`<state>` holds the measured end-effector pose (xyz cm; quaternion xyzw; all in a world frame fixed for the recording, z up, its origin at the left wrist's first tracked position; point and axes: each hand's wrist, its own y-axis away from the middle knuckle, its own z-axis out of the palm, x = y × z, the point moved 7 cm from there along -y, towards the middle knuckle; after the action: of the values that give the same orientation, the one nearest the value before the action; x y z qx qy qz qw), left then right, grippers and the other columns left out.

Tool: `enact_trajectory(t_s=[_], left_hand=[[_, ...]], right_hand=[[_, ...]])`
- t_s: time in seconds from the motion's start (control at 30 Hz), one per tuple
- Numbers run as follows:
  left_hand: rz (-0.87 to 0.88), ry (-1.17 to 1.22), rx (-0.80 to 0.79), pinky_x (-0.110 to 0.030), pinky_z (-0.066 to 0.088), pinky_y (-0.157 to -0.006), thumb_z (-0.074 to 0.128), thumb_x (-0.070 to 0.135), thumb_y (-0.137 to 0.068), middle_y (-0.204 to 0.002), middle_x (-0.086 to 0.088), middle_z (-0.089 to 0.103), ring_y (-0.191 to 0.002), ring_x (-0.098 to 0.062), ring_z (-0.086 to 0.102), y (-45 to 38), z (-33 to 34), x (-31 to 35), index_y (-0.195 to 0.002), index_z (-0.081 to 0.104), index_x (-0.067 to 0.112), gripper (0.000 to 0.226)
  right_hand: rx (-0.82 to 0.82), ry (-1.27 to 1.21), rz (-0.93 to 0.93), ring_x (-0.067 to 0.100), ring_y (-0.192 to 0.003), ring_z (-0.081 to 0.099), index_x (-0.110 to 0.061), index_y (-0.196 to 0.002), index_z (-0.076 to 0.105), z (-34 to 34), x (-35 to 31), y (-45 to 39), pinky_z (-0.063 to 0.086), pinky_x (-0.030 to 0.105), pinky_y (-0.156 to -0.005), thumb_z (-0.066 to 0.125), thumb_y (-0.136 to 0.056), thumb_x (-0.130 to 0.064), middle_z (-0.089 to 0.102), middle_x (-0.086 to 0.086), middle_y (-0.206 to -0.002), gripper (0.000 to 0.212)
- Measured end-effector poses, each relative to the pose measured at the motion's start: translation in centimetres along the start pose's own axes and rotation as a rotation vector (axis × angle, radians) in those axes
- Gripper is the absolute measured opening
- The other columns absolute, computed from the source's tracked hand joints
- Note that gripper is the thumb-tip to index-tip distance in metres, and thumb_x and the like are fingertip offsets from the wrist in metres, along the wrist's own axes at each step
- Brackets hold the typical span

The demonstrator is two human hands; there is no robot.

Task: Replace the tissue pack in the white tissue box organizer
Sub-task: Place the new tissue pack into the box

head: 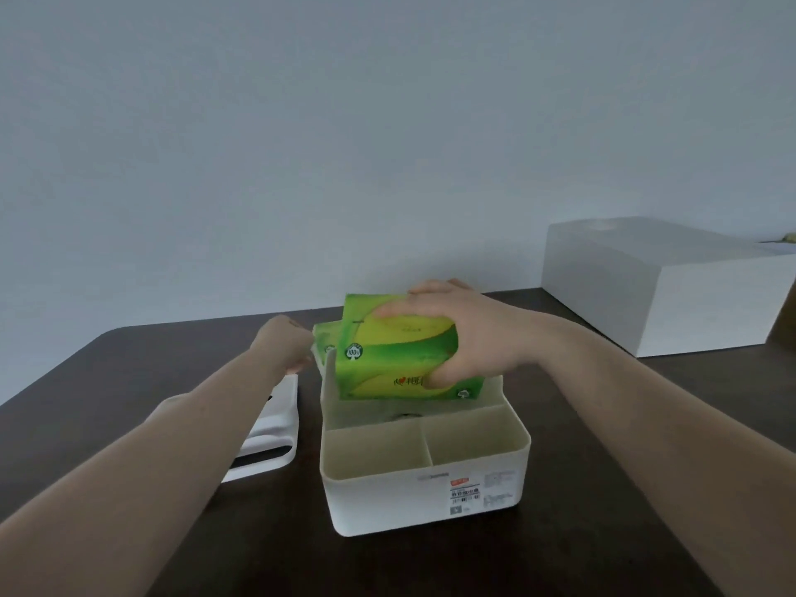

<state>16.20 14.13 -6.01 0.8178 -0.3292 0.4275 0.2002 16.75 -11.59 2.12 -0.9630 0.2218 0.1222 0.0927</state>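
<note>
Right hand (pixel 465 333) clenched, left hand (pixel 284 342) curled

A dark brown surface (pixel 560 553) carries the white organizer (pixel 426 497) near its front. A white lid (pixel 275 437) lies just beside it, and a large white box (pixel 663 286) sits far right.

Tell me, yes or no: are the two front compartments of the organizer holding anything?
No. Both front compartments of the white organizer show only bare inner walls.
</note>
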Motion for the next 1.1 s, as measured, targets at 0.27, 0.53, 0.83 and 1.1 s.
enact_trajectory(t_s=[0.27, 0.53, 0.83, 1.1], left_hand=[[0.021, 0.028, 0.011, -0.041, 0.056, -0.077, 0.049, 0.009, -0.08, -0.075, -0.011, 0.063, -0.075, -0.03, 0.065, 0.4, -0.8, -1.5, -0.079, 0.062, 0.013, 0.014], [0.045, -0.127, 0.076, -0.04, 0.055, -0.084, 0.044, 0.007, -0.084, -0.091, -0.006, 0.06, -0.086, -0.027, 0.059, 2.5, -3.6, -2.6, -0.087, 0.063, 0.012, 0.019], [-0.065, -0.418, 0.183, -0.036, 0.045, -0.093, 0.039, 0.006, -0.083, -0.101, -0.008, 0.06, -0.093, -0.03, 0.053, 5.2, -11.5, -8.0, -0.093, 0.063, 0.01, 0.027], [-0.186, -0.473, 0.032, -0.029, 0.044, -0.063, 0.051, 0.004, -0.078, -0.076, -0.007, 0.057, -0.073, -0.026, 0.053, 7.5, -15.0, -13.8, -0.086, 0.059, 0.004, 0.012]], right_hand=[[-0.191, 0.108, 0.024, 0.014, -0.141, 0.009, -0.055, -0.14, 0.028, 2.6, 0.5, 0.0, 0.014, 0.04, -0.117, 0.071, -0.078, -0.029, 0.021, -0.007, -0.152, 0.08], [-0.126, -0.03, 0.075, 0.006, -0.135, 0.037, -0.04, -0.131, 0.055, 2.9, 1.0, -0.2, 0.027, 0.027, -0.111, 0.064, -0.085, -0.046, 0.044, -0.015, -0.146, 0.047], [0.4, -0.066, 0.043, 0.004, -0.096, 0.06, -0.02, -0.117, 0.067, 1.7, -6.8, -2.1, 0.046, 0.025, -0.083, 0.047, -0.097, -0.033, 0.069, -0.007, -0.116, 0.031], [0.108, 0.02, 0.121, 0.027, -0.107, 0.059, -0.018, -0.123, 0.059, 8.5, -12.2, -6.9, 0.049, 0.034, -0.083, 0.046, -0.091, -0.022, 0.065, 0.004, -0.117, 0.035]])
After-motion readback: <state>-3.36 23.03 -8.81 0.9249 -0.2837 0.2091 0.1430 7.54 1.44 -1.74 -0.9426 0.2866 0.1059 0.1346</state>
